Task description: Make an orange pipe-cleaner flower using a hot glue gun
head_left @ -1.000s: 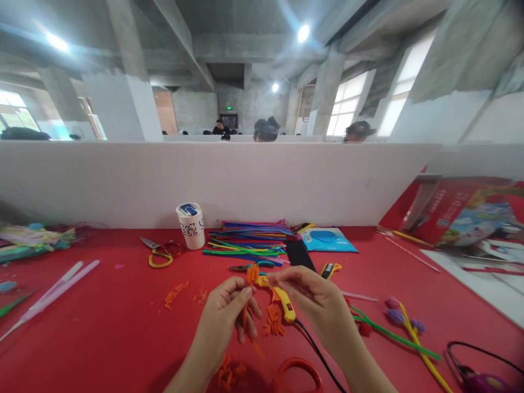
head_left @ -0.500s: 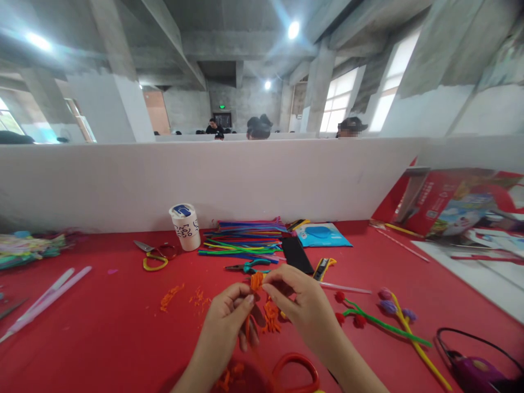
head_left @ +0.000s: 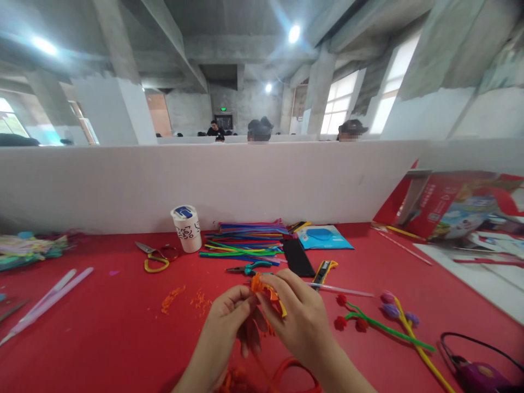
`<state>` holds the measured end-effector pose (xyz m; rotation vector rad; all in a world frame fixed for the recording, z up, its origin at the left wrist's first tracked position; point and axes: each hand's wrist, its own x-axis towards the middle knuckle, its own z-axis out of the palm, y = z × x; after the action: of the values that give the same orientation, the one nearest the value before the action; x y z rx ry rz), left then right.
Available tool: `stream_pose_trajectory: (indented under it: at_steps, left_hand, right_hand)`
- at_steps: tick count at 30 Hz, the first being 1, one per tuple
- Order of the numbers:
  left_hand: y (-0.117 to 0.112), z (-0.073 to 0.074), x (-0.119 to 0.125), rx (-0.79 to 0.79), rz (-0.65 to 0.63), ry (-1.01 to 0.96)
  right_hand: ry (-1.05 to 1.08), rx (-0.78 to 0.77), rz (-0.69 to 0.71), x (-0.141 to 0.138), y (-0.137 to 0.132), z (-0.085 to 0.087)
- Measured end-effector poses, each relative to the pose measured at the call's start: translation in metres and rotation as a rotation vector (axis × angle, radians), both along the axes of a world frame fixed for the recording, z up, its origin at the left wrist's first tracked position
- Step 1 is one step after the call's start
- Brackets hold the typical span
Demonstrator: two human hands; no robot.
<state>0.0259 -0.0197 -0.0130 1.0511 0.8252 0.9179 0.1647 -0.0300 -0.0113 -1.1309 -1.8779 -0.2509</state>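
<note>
Above the red table, my left hand [head_left: 229, 322] is closed in a pinch around the lower part of an orange fringed strip [head_left: 257, 284]. My right hand [head_left: 301, 308] has its thumb and fingers closed on the upper side of the same strip. A thin orange tail seems to hang below the left fingers. More orange fringe and a bit of yellow show beneath the right fingers, partly covered. Under my wrists lie red-handled scissors [head_left: 282, 368], mostly hidden. Orange scraps [head_left: 172, 299] are scattered left of the hands.
Beyond the hands are teal pliers [head_left: 251, 267], a box cutter [head_left: 325, 274], a black phone [head_left: 298, 257], pipe cleaners [head_left: 245, 240] and a white cup [head_left: 186, 229]. Yellow-handled scissors [head_left: 155, 259] lie left. Pompom stems [head_left: 385, 325] and a purple glue gun [head_left: 481, 374] lie right. A white partition [head_left: 262, 180] stands behind.
My right fingers have curled further over the orange strip and cover more of it. The left hand keeps its pinch. The view has shifted slightly.
</note>
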Motion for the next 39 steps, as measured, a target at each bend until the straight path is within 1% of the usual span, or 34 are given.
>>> stream_pose_trajectory:
  at_steps: [7, 11, 16, 22, 30, 33, 35, 36, 37, 39]
  left_hand:
    - [-0.001, -0.004, 0.000, 0.027, -0.004, -0.022]
    - [0.000, -0.004, 0.000, 0.022, -0.009, -0.017]
    - [0.001, -0.005, 0.000, 0.053, -0.011, -0.021]
    - [0.001, -0.006, 0.000, 0.071, 0.005, -0.034]
    - [0.001, -0.003, 0.000, 0.098, 0.016, 0.004]
    - [0.001, -0.003, 0.000, 0.100, 0.024, 0.006]
    - [0.002, -0.003, -0.001, 0.084, 0.060, 0.000]
    - [0.002, -0.003, -0.002, 0.069, 0.090, -0.009]
    - [0.003, -0.002, -0.003, 0.052, 0.120, -0.021]
    - [0.005, 0.000, -0.005, 0.025, 0.174, -0.045]
  right_hand:
    - [-0.015, 0.027, -0.021, 0.000, 0.000, -0.002]
    - [-0.014, 0.037, -0.026, 0.000, 0.001, -0.003]
    - [-0.009, 0.037, -0.020, 0.001, 0.001, -0.005]
    - [0.011, 0.139, -0.026, 0.000, -0.001, -0.005]
    - [0.009, 0.124, -0.007, -0.002, -0.002, -0.003]
    - [0.025, 0.121, 0.007, -0.002, -0.005, 0.000]
    - [0.079, 0.084, 0.022, 0.000, -0.004, 0.003]
    - [0.105, 0.033, 0.003, 0.003, -0.003, 0.004]
    - [0.105, -0.069, -0.056, 0.007, 0.000, 0.004]
    - [0.032, -0.367, -0.252, 0.016, 0.010, -0.001]
